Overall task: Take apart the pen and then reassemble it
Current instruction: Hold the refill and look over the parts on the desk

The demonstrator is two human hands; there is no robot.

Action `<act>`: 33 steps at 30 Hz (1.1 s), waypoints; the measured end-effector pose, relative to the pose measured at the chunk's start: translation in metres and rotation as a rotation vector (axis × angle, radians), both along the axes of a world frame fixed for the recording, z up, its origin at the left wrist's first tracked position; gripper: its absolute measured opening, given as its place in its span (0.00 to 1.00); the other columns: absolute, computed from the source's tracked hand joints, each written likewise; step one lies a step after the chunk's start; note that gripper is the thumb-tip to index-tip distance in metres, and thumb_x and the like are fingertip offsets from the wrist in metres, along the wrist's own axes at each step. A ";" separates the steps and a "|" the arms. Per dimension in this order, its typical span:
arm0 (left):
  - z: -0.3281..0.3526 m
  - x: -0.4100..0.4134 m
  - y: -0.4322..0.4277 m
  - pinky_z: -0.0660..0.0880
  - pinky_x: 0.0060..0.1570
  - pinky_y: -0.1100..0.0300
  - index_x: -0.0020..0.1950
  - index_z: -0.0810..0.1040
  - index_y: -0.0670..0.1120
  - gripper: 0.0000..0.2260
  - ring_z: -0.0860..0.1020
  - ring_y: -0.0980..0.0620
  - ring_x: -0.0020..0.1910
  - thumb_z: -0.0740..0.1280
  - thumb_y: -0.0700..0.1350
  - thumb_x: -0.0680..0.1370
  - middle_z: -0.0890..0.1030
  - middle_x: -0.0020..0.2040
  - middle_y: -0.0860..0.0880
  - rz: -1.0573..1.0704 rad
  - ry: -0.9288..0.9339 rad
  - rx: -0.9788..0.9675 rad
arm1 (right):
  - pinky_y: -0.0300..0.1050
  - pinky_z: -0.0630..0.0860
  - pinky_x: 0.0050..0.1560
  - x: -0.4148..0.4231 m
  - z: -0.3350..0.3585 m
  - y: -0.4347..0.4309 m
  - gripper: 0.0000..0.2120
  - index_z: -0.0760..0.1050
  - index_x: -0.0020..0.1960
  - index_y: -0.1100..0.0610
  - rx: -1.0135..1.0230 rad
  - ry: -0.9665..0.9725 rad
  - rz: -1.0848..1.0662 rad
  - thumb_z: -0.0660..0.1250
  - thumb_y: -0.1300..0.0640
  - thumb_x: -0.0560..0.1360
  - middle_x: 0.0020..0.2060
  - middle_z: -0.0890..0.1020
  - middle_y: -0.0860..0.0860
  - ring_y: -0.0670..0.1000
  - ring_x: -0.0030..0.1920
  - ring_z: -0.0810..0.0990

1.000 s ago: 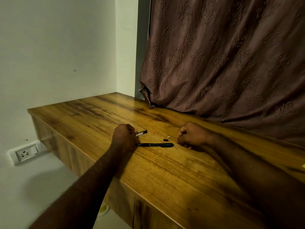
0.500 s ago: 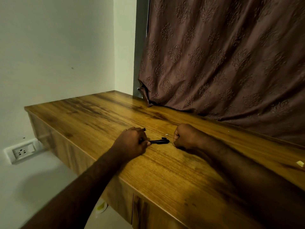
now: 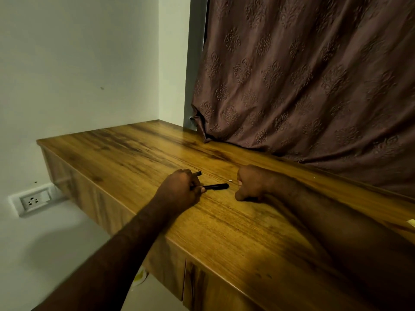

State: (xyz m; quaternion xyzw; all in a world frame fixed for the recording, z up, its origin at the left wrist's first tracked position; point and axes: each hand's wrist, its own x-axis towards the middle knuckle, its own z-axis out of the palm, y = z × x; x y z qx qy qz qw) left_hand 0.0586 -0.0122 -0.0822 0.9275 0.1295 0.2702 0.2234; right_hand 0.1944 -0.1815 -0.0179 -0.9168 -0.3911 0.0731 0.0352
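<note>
A black pen barrel [image 3: 216, 186] lies on the wooden desk [image 3: 224, 232], pointing right. My left hand [image 3: 179, 190] rests on the desk with its fingertips pinched on the barrel's left end. A second dark pen part [image 3: 198, 173] pokes out from behind that hand's far side. A tiny white piece [image 3: 230, 180] lies just beyond the barrel's right tip. My right hand [image 3: 254, 182] is a closed fist resting on the desk to the right of the barrel, not touching it; whether it holds anything is hidden.
A brown patterned curtain [image 3: 303, 81] hangs along the desk's far edge. The desk's left edge drops to a white wall with a socket [image 3: 33, 200]. A small pale scrap [image 3: 412, 222] lies at the far right of the desk.
My left hand has moved right from beside the pen parts onto the barrel and taken its left end. The small dark piece near the barrel's tip is no longer visible. The right fist stayed put.
</note>
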 end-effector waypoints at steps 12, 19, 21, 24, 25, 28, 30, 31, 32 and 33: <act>0.001 -0.002 -0.002 0.70 0.39 0.62 0.45 0.83 0.50 0.08 0.78 0.52 0.42 0.71 0.53 0.72 0.78 0.44 0.52 0.009 -0.003 -0.013 | 0.41 0.73 0.25 0.015 -0.012 -0.026 0.05 0.76 0.35 0.59 0.398 0.378 -0.136 0.69 0.60 0.68 0.26 0.78 0.55 0.49 0.24 0.74; 0.000 -0.002 0.000 0.69 0.33 0.61 0.44 0.82 0.49 0.10 0.78 0.51 0.38 0.69 0.55 0.72 0.82 0.42 0.49 0.073 -0.061 0.029 | 0.44 0.79 0.31 0.007 0.001 -0.018 0.03 0.79 0.40 0.62 0.172 0.217 -0.045 0.71 0.64 0.68 0.32 0.82 0.56 0.51 0.30 0.80; 0.000 -0.003 0.001 0.70 0.33 0.61 0.43 0.82 0.49 0.10 0.78 0.50 0.37 0.68 0.54 0.72 0.82 0.40 0.49 0.063 -0.070 0.030 | 0.44 0.80 0.31 0.001 0.006 -0.011 0.02 0.78 0.41 0.62 0.084 0.181 -0.040 0.70 0.65 0.69 0.33 0.83 0.57 0.52 0.30 0.81; 0.002 -0.004 0.003 0.76 0.34 0.57 0.41 0.83 0.48 0.08 0.79 0.49 0.36 0.69 0.52 0.73 0.83 0.39 0.47 0.050 -0.086 -0.054 | 0.48 0.81 0.36 -0.005 0.013 0.001 0.08 0.76 0.46 0.63 -0.038 0.161 -0.059 0.70 0.65 0.68 0.32 0.83 0.57 0.53 0.28 0.81; 0.003 -0.004 0.004 0.78 0.36 0.54 0.41 0.83 0.47 0.08 0.80 0.48 0.36 0.69 0.51 0.73 0.83 0.39 0.46 0.048 -0.091 -0.104 | 0.49 0.82 0.36 -0.006 0.014 0.004 0.09 0.76 0.47 0.64 -0.064 0.161 -0.062 0.71 0.64 0.68 0.32 0.83 0.56 0.53 0.28 0.81; 0.001 -0.002 0.008 0.79 0.38 0.51 0.39 0.83 0.48 0.06 0.81 0.48 0.35 0.70 0.49 0.73 0.83 0.36 0.47 0.056 -0.102 -0.197 | 0.50 0.83 0.36 -0.008 0.016 0.009 0.08 0.78 0.42 0.63 -0.103 0.149 -0.047 0.72 0.61 0.66 0.33 0.83 0.57 0.53 0.29 0.82; 0.000 -0.001 0.010 0.80 0.38 0.51 0.38 0.82 0.47 0.07 0.82 0.48 0.34 0.71 0.49 0.73 0.83 0.35 0.47 0.053 -0.103 -0.243 | 0.49 0.82 0.34 -0.009 0.014 0.008 0.08 0.76 0.39 0.61 -0.085 0.136 -0.035 0.72 0.59 0.65 0.32 0.82 0.56 0.52 0.27 0.81; -0.001 0.000 0.012 0.80 0.38 0.50 0.38 0.83 0.47 0.07 0.82 0.48 0.34 0.71 0.50 0.73 0.84 0.35 0.47 0.048 -0.101 -0.270 | 0.49 0.81 0.33 -0.008 0.013 0.006 0.08 0.75 0.39 0.59 -0.067 0.134 -0.029 0.72 0.59 0.64 0.32 0.82 0.55 0.52 0.26 0.80; -0.001 0.000 0.012 0.80 0.39 0.50 0.39 0.83 0.47 0.07 0.82 0.48 0.34 0.71 0.50 0.73 0.84 0.35 0.47 0.049 -0.093 -0.288 | 0.48 0.81 0.33 -0.008 0.011 0.004 0.08 0.74 0.38 0.58 -0.048 0.131 -0.023 0.72 0.58 0.63 0.32 0.81 0.54 0.51 0.26 0.79; -0.001 0.001 0.013 0.80 0.39 0.50 0.39 0.83 0.47 0.07 0.82 0.48 0.34 0.71 0.50 0.73 0.84 0.35 0.46 0.052 -0.087 -0.295 | 0.48 0.80 0.32 -0.007 0.010 0.002 0.09 0.73 0.37 0.57 -0.031 0.124 -0.016 0.72 0.57 0.62 0.31 0.81 0.54 0.51 0.26 0.79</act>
